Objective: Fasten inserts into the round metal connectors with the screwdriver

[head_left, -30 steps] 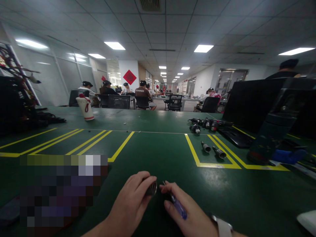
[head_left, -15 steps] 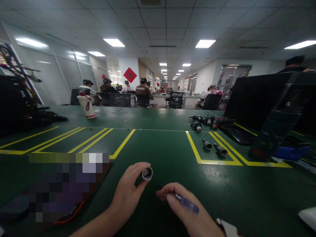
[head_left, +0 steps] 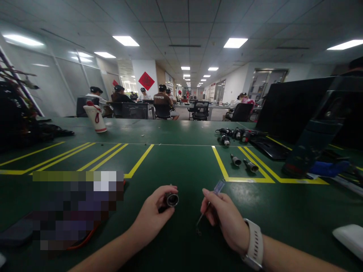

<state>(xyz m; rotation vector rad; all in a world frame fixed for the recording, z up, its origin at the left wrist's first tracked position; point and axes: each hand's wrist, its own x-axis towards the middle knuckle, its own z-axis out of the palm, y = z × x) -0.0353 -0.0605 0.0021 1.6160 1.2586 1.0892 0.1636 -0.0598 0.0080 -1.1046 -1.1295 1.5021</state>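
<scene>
My left hand [head_left: 154, 211] is closed around a round metal connector [head_left: 172, 200], its hollow end facing me. To its right, my right hand [head_left: 222, 217] grips a small screwdriver [head_left: 219, 186] with a clear purple handle. The handle points up and away, while the thin shaft slants down to the left toward the tabletop. At the shaft's tip there is a faint small shape that I cannot make out. Screwdriver and connector are apart. Two similar metal connectors [head_left: 235, 160] [head_left: 251, 166] lie inside a yellow-taped area at the right.
Several dark connectors [head_left: 225, 140] lie farther back on the green table [head_left: 181, 162]. A dark bottle [head_left: 312, 147] stands at the right, near a black monitor [head_left: 286, 113]. A white cup [head_left: 96, 119] stands back left. A blurred-out item [head_left: 79, 211] lies left of my hands. Other people sit beyond.
My right hand has turned and moved slightly right and up, so the screwdriver's handle now points away and its shaft downward. My left hand has shifted slightly right with the connector.
</scene>
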